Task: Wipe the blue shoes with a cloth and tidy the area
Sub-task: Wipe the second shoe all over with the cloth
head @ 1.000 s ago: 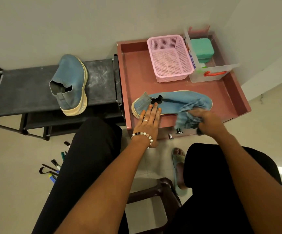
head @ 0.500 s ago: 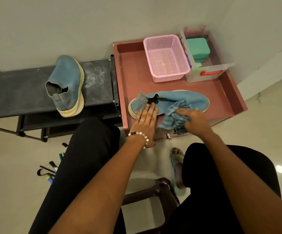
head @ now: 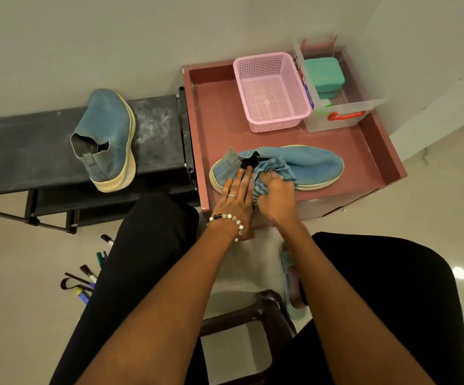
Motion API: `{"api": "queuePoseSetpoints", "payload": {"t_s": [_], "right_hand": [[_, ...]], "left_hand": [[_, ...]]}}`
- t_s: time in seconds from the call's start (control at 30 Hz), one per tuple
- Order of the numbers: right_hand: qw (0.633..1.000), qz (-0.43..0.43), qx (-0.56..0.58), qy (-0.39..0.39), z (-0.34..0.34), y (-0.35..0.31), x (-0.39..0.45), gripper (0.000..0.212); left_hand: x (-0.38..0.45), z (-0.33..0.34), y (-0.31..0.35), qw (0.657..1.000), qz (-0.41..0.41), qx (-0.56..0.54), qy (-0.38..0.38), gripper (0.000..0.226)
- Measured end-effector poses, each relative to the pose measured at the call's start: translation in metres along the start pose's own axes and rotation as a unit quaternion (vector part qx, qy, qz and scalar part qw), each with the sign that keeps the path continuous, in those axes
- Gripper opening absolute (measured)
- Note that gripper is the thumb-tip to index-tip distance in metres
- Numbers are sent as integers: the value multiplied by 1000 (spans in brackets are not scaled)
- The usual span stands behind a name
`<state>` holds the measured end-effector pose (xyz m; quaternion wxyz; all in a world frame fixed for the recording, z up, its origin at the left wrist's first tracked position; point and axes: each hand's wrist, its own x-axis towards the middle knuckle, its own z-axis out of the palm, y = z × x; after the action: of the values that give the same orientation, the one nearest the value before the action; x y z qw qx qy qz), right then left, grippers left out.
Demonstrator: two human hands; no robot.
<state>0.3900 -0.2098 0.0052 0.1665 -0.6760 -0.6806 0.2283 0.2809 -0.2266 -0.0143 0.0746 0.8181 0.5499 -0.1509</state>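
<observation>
Shoes knit fabric, matt, rubbery cream soles. Cloth soft woven, striped. Tray smooth, semi-matt. Basket perforated plastic. Bin clear plastic. Rack matt black, scuffed. Floor glossy tile.

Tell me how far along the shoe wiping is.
Nothing looks finished. In hand: the right hand rubs the cloth on the shoe on the pink table while the left hand steadies its heel. Left: the second shoe lies untouched on the dusty black rack, and markers lie scattered on the floor.
</observation>
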Motion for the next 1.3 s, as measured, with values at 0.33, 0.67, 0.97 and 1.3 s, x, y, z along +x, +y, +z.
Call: {"api": "queuePoseSetpoints", "payload": {"t_s": [0.33, 0.67, 0.97, 1.3], "right_hand": [[990, 43, -133, -3, -69, 108, -5, 40], [995, -93, 30, 1, -14, 33, -10, 54], [991, -14, -131, -1, -64, 119, -3, 44], [997, -42, -59, -15, -40, 71, -11, 52]], "left_hand": [[-3, -3, 4, 1000, -5, -5, -4, 128], [-1, -6, 5, 999, -9, -22, -30, 118], [1, -2, 6, 999, -13, -36, -9, 118], [2, -2, 3, 999, -6, -41, -20, 118]]}}
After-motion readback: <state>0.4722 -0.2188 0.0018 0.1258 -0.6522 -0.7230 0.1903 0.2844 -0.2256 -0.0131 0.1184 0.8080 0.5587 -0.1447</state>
